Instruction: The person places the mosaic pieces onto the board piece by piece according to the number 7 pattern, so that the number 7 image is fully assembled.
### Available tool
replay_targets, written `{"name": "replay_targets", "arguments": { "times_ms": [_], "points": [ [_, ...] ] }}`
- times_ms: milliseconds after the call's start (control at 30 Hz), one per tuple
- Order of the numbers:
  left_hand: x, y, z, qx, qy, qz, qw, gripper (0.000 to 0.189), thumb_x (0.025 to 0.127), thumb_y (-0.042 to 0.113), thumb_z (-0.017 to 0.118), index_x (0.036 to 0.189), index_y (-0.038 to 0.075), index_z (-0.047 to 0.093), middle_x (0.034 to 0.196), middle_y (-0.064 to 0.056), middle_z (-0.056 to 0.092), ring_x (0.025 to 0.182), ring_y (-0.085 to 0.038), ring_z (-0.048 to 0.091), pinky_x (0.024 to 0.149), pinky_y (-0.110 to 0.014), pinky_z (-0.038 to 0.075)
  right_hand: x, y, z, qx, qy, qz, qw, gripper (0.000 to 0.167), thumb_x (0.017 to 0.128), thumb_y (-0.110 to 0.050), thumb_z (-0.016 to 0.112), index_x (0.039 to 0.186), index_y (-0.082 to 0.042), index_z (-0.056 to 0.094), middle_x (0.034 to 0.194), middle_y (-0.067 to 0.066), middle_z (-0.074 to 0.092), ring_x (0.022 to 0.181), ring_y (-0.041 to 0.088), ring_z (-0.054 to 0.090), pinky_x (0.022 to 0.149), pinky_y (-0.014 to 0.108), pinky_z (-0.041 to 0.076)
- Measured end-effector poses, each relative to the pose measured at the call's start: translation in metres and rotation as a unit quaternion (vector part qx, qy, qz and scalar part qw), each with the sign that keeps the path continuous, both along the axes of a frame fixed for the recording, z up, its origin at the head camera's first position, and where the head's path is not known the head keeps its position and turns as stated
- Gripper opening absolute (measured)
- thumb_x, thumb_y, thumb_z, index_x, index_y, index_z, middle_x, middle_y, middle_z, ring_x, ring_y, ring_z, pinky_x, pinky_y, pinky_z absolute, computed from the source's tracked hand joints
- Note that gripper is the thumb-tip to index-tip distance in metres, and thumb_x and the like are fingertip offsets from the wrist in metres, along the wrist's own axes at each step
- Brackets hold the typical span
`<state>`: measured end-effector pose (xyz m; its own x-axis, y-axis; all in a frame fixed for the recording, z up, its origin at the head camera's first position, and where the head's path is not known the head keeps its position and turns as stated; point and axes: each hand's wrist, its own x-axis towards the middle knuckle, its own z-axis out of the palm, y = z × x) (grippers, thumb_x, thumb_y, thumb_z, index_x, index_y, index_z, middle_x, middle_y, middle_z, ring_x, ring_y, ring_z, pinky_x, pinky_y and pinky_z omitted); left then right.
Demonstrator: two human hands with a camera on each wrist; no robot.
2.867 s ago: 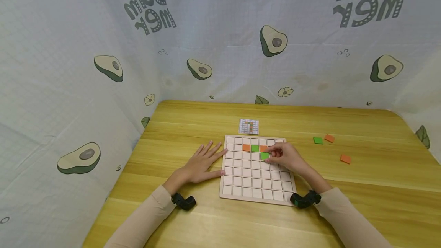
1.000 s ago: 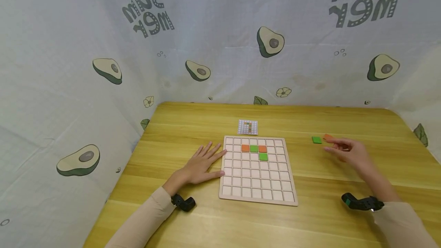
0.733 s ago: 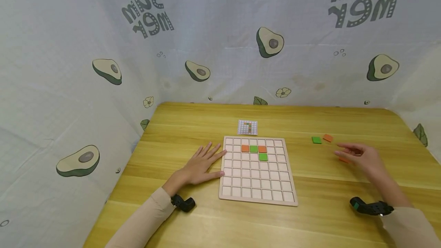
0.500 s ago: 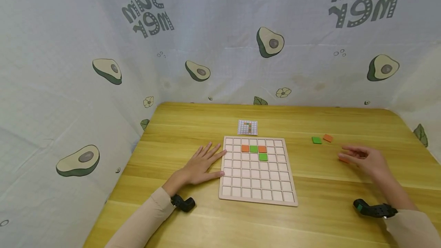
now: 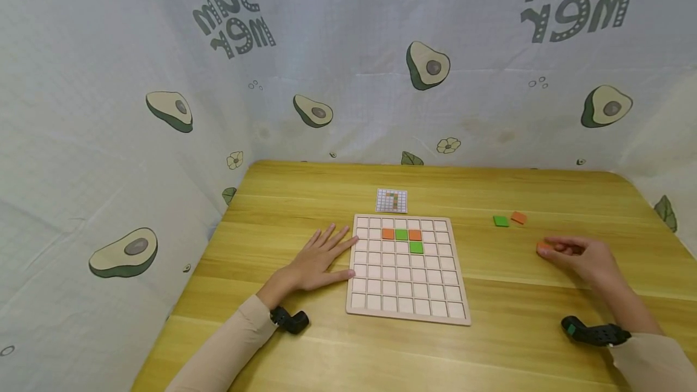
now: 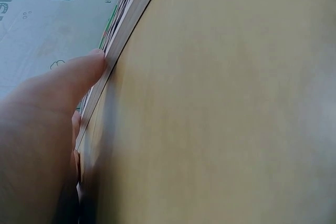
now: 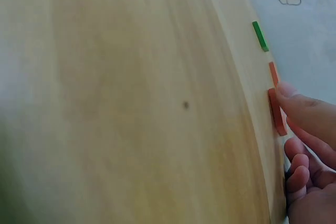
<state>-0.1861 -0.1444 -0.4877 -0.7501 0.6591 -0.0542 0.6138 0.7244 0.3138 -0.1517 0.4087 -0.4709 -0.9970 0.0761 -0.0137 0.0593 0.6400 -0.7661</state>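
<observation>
My left hand (image 5: 316,262) lies flat with spread fingers. Its thumb and little finger touch the left edge of the pale wooden grid board (image 5: 404,318); in the left wrist view the thumb (image 6: 79,77) meets the board's side. At the right of the table my right hand (image 5: 585,259) pinches an orange square tile (image 5: 543,247) between thumb and fingers, low at the tabletop. The right wrist view has that orange tile (image 7: 276,111) under the thumb. On the board, an orange (image 5: 388,234), a green (image 5: 401,235) and another orange tile (image 5: 415,235) form a row, with a green tile (image 5: 416,248) below the last.
A loose green tile (image 5: 501,221) and a loose orange tile (image 5: 518,218) lie beyond my right hand. Behind the board is a small printed pattern card (image 5: 391,201). A white curtain with avocado prints (image 5: 348,77) stands along the table's back and sides.
My right hand has left the green tile on the board, moved right past the loose tiles, and now holds the nearest orange tile. My left hand has stayed in place.
</observation>
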Motion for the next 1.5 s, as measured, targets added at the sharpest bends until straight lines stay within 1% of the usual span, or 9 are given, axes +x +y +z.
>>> {"name": "replay_targets", "arguments": {
  "times_ms": [167, 300, 700, 967, 1033, 1133, 1233, 1333, 1500],
  "points": [
    [0.000, 0.000, 0.000, 0.007, -0.001, -0.002, 1.0000, 0.076, 0.099, 0.066, 0.040, 0.162, 0.031, 0.013, 0.167, -0.002, 0.004, 0.152, -0.029, -0.005, 0.120, -0.050, -0.004, 0.000, 0.000, -0.001, 0.017, -0.012, 0.010, 0.9997, 0.055, 0.092, -0.031, 0.074, 0.124, 0.012, 0.062, 0.089, -0.008, 0.060, 0.071, 0.010, 0.048, 0.058, 0.024, 0.043],
    [0.000, 0.000, 0.001, 0.006, 0.000, -0.003, 1.0000, 0.076, 0.099, 0.066, 0.039, 0.162, 0.031, 0.013, 0.167, -0.003, 0.004, 0.152, -0.029, -0.005, 0.120, -0.050, -0.003, 0.000, 0.001, -0.001, 0.035, -0.010, 0.013, 0.9993, 0.056, 0.093, -0.031, 0.074, 0.124, 0.014, 0.061, 0.089, -0.007, 0.059, 0.070, 0.010, 0.047, 0.058, 0.024, 0.042],
    [0.000, 0.000, 0.002, 0.003, 0.002, -0.002, 1.0000, 0.077, 0.099, 0.067, 0.038, 0.162, 0.031, 0.013, 0.167, -0.002, 0.004, 0.152, -0.030, -0.004, 0.120, -0.051, -0.002, -0.002, -0.002, 0.000, 0.079, 0.008, 0.023, 0.9966, 0.050, 0.093, -0.027, 0.074, 0.117, 0.016, 0.065, 0.087, 0.004, 0.060, 0.066, 0.010, 0.044, 0.054, 0.025, 0.039],
    [0.000, 0.000, 0.003, 0.001, 0.003, -0.006, 1.0000, 0.077, 0.099, 0.066, 0.039, 0.162, 0.029, 0.015, 0.167, -0.003, 0.004, 0.152, -0.032, -0.003, 0.120, -0.052, -0.001, -0.004, -0.002, 0.000, 0.082, 0.011, 0.024, 0.9963, 0.052, 0.093, -0.031, 0.074, 0.117, 0.014, 0.066, 0.087, 0.005, 0.061, 0.066, 0.011, 0.044, 0.053, 0.026, 0.039],
    [0.000, 0.000, 0.003, 0.001, 0.003, -0.006, 1.0000, 0.077, 0.099, 0.066, 0.039, 0.162, 0.029, 0.014, 0.167, -0.003, 0.004, 0.152, -0.032, -0.003, 0.120, -0.052, -0.001, -0.004, -0.003, 0.001, 0.084, 0.010, 0.025, 0.9961, 0.053, 0.092, -0.032, 0.074, 0.118, 0.014, 0.065, 0.090, 0.007, 0.062, 0.067, 0.009, 0.045, 0.054, 0.025, 0.040],
    [0.000, 0.000, 0.002, 0.000, 0.003, -0.006, 1.0000, 0.077, 0.099, 0.067, 0.038, 0.162, 0.030, 0.014, 0.167, -0.002, 0.004, 0.152, -0.031, -0.004, 0.120, -0.052, -0.002, -0.005, -0.007, 0.006, 0.090, 0.007, 0.026, 0.9956, 0.054, 0.092, -0.032, 0.075, 0.119, 0.014, 0.065, 0.098, 0.015, 0.065, 0.070, 0.000, 0.047, 0.056, 0.023, 0.043],
    [-0.001, 0.000, 0.002, 0.002, 0.006, -0.007, 1.0000, 0.077, 0.099, 0.066, 0.039, 0.162, 0.030, 0.014, 0.167, -0.002, 0.004, 0.152, -0.031, -0.004, 0.120, -0.052, -0.002, -0.006, -0.014, 0.012, 0.098, 0.020, 0.031, 0.9945, 0.053, 0.090, -0.031, 0.077, 0.117, 0.013, 0.066, 0.101, 0.020, 0.066, 0.072, -0.006, 0.047, 0.057, 0.020, 0.045],
    [-0.001, -0.001, 0.002, 0.004, 0.007, -0.007, 0.9999, 0.077, 0.099, 0.066, 0.039, 0.162, 0.030, 0.014, 0.167, -0.003, 0.005, 0.152, -0.031, -0.003, 0.120, -0.052, -0.001, -0.007, -0.022, 0.018, 0.107, 0.043, 0.034, 0.9927, 0.051, 0.088, -0.029, 0.079, 0.114, 0.013, 0.068, 0.097, 0.020, 0.067, 0.072, -0.009, 0.047, 0.057, 0.019, 0.045],
    [-0.001, -0.001, 0.002, 0.002, 0.004, -0.007, 1.0000, 0.077, 0.099, 0.066, 0.039, 0.162, 0.030, 0.014, 0.167, -0.003, 0.005, 0.152, -0.031, -0.004, 0.120, -0.052, -0.001, -0.008, -0.037, 0.027, 0.100, 0.062, 0.050, 0.9918, 0.046, 0.088, -0.025, 0.080, 0.112, 0.012, 0.069, 0.090, 0.011, 0.066, 0.071, -0.006, 0.049, 0.055, 0.021, 0.046]
  ]
}}
